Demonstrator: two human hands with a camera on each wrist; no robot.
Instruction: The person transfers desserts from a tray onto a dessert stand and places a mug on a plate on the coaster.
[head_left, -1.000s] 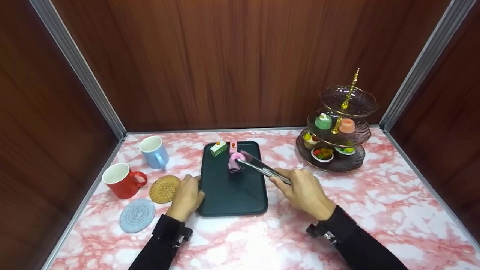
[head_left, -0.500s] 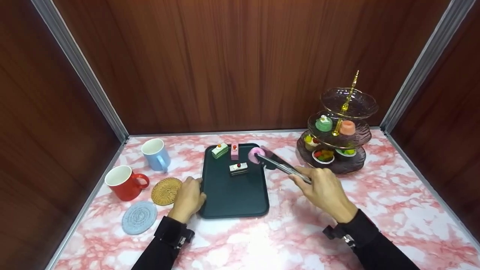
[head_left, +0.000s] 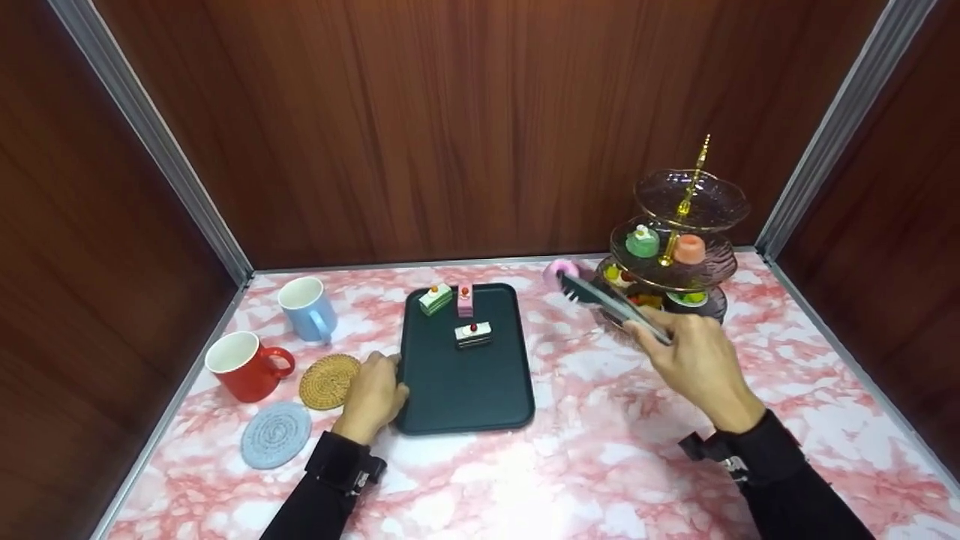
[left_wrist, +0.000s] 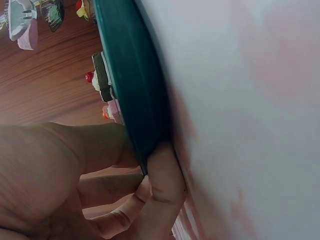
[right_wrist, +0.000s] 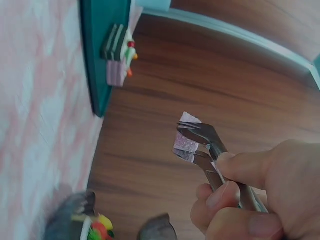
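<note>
My left hand (head_left: 373,397) pinches the left edge of a dark green tray (head_left: 469,390); the left wrist view shows fingers under its rim. Three small cake slices sit on the tray: a green one (head_left: 436,300), a pink one (head_left: 465,301) and a white-topped dark one (head_left: 473,336). With my right hand (head_left: 697,367) I grip metal serving tongs (head_left: 611,302). Their tips hold a pink donut (head_left: 553,272) above the table, between the tray and the tiered stand. In the right wrist view the donut (right_wrist: 186,142) sits edge-on between the tong tips.
A tiered glass stand (head_left: 724,259) at the right bears several small desserts; my right hand and tongs partly cover its bottom tier. On the left are a blue mug (head_left: 306,309), a red mug (head_left: 247,375), a woven coaster (head_left: 328,381) and a grey-blue coaster (head_left: 276,435).
My right hand has carried the tongs and pink donut rightward and upward from over the white-topped slice to beside the stand. My left hand has stayed at the tray's edge.
</note>
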